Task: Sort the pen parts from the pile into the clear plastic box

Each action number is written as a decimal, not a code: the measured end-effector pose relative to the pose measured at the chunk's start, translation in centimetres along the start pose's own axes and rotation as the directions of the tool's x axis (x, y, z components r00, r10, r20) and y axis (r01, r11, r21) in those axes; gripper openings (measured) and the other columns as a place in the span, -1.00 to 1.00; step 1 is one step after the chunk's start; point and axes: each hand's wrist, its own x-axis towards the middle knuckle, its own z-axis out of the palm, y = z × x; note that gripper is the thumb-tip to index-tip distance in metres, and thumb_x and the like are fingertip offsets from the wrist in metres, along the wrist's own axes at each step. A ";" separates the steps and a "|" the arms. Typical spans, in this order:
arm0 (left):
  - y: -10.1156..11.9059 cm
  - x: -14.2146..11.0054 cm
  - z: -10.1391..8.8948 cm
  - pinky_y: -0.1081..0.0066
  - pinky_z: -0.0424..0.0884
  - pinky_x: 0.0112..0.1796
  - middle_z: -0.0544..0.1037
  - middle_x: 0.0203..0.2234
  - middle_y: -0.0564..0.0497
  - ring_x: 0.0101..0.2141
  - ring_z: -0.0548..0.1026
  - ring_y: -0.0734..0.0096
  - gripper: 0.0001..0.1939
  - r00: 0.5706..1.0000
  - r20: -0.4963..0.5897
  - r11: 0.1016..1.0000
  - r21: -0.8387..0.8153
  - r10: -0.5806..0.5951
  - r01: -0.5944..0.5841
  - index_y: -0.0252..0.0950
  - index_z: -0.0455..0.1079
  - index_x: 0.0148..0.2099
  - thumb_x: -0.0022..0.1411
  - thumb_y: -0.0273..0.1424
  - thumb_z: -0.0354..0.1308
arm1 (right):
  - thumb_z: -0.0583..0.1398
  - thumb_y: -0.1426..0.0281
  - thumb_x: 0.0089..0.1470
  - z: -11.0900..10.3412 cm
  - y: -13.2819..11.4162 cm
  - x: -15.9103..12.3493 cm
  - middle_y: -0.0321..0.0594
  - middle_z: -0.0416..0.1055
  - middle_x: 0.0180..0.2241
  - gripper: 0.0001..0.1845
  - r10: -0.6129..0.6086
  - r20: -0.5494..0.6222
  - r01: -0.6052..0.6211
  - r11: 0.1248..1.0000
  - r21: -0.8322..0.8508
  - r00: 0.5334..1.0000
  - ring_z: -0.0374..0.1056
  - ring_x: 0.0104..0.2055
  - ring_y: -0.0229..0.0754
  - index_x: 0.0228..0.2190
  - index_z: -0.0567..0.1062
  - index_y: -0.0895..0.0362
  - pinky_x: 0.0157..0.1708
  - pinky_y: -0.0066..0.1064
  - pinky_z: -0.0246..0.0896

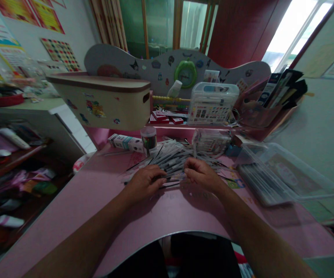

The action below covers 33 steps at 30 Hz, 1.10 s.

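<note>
The left hand (pixel 145 183) and the right hand (pixel 203 175) are close together above a pink desk (pixel 97 189), at the near edge of a fan-shaped pile of thin grey pens (pixel 174 160). Both hands are curled, and they seem to pinch one pen between them, but the view is a little blurred, so I cannot tell surely if they really grasp it. The pile lies near the middle of the desk. Just right of it is a clear plastic box (pixel 288 173) with long grey items inside. Behind the pile stand a small round jar (pixel 149 141) and a white carton (pixel 123 143).
</note>
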 end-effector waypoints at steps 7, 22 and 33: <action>-0.1 -0.1 0.0 0.31 0.34 -0.22 0.54 -0.36 -0.08 -0.28 0.48 0.26 -0.80 0.996 -0.088 0.999 0.016 0.035 -0.033 -0.31 0.59 -0.19 0.27 -0.41 0.13 | 0.11 0.35 0.10 0.2 -0.1 0.0 -0.39 0.19 -0.56 -0.83 -0.004 0.006 0.004 1.000 0.015 1.000 0.12 -0.49 -0.30 -0.51 0.31 0.11 -0.43 -0.45 0.02; 0.1 0.3 0.0 0.37 0.39 -0.27 0.54 -0.34 0.01 -0.32 0.49 0.33 -0.75 0.873 -0.224 0.701 -0.693 -0.432 0.169 -0.28 0.51 -0.20 0.12 -0.24 0.29 | 0.17 0.57 0.08 3.0 1.0 -0.2 -0.15 0.44 -0.19 -0.83 -0.273 -0.212 0.136 0.856 -0.498 0.938 0.26 -0.09 -0.07 -0.29 0.49 0.11 -0.05 -0.22 0.17; 0.7 0.4 0.1 0.50 0.39 -0.46 0.50 -0.55 0.12 -0.49 0.47 0.45 -0.66 0.821 -0.101 0.463 -0.861 -0.561 0.211 -0.27 0.35 -0.27 -0.02 -0.27 0.39 | 0.18 0.58 0.09 4.2 3.4 1.9 -0.07 0.44 -0.15 -0.78 -0.292 -0.023 0.177 0.641 -0.747 0.956 0.22 -0.08 0.01 -0.21 0.51 0.14 -0.06 -0.19 0.15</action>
